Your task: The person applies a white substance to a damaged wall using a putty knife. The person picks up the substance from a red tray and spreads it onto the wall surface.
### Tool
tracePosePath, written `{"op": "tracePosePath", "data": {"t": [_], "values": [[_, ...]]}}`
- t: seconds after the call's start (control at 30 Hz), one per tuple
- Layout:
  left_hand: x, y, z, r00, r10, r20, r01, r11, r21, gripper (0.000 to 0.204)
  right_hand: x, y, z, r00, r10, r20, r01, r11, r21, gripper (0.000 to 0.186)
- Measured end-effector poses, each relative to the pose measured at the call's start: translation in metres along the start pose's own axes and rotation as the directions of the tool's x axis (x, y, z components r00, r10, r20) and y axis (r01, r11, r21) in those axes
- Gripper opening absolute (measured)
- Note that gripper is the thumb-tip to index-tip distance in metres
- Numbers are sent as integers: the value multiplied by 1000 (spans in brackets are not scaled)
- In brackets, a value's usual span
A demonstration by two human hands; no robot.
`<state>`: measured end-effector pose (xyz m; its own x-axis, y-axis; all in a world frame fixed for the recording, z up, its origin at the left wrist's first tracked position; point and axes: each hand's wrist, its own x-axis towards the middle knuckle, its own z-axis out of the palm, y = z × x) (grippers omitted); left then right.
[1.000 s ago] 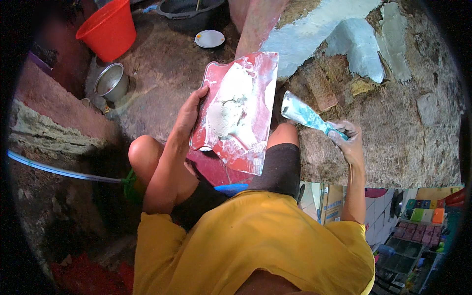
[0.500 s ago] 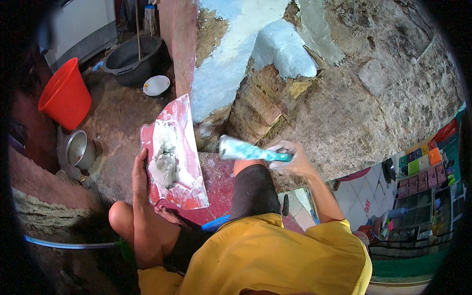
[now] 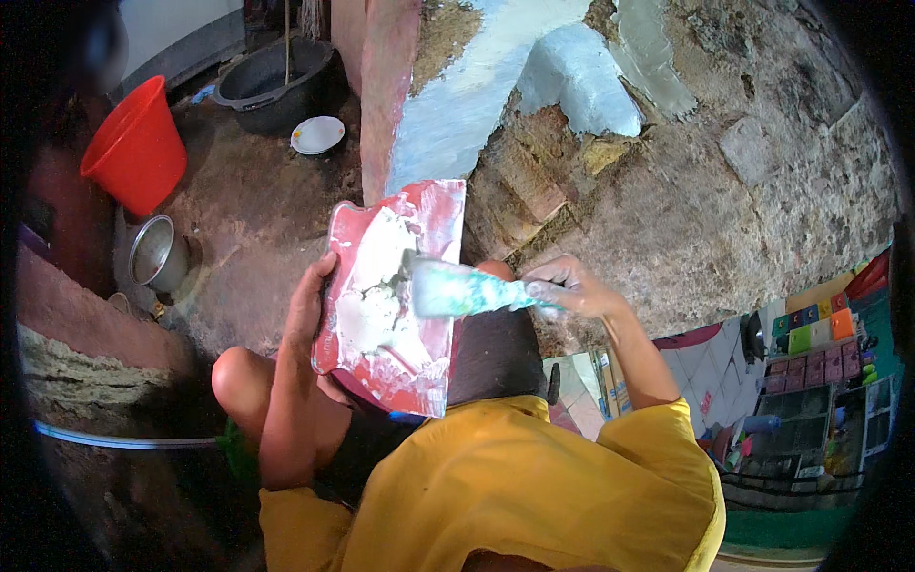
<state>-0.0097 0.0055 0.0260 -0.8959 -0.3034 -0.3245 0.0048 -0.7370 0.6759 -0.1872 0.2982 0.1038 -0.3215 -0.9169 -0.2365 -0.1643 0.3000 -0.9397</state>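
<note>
My left hand (image 3: 310, 296) grips the left edge of a red board (image 3: 434, 205) smeared with white, holding it above my lap. A mound of pale grey-white plaster (image 3: 370, 315) lies along the middle of this board. In my right hand (image 3: 570, 288) is the handle of a putty knife (image 3: 457, 289), its fingers wrapped round it. The knife's turquoise handle and wide blade are coated in plaster. Its blade, blurred by motion, overlaps the right side of the mound; whether it touches cannot be made out. Beyond the board, white plaster (image 3: 457, 105) covers part of the wall.
Bare rough wall (image 3: 658, 229) spreads to the right, with exposed bricks (image 3: 529, 181) in a hollow. At the left stand a red bucket (image 3: 138, 143), a metal pot (image 3: 160, 255), a black tub (image 3: 286, 91) and a white plate (image 3: 317, 135). A hose (image 3: 124, 440) runs at lower left.
The board has moved right and turned a little, toward the putty knife. The knife's blade has come from beside the board to over the plaster. My view has shifted slightly.
</note>
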Motion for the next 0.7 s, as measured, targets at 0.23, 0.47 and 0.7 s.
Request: {"op": "tracePosePath", "data": {"t": [0.23, 0.47, 0.7], "values": [[8, 13, -16, 996, 91, 7, -91, 995, -37, 44, -73, -34, -69, 919, -157, -363, -70, 839, -540, 36], [3, 10, -28, 996, 40, -84, -49, 993, -110, 36, -102, -222, -114, 790, -412, -454, -463, 86, -882, 37], [15, 10, -22, 999, 28, -46, -31, 998, -57, 38, -74, -303, -141, 902, -371, -221, -431, -803, -412, 37]]}}
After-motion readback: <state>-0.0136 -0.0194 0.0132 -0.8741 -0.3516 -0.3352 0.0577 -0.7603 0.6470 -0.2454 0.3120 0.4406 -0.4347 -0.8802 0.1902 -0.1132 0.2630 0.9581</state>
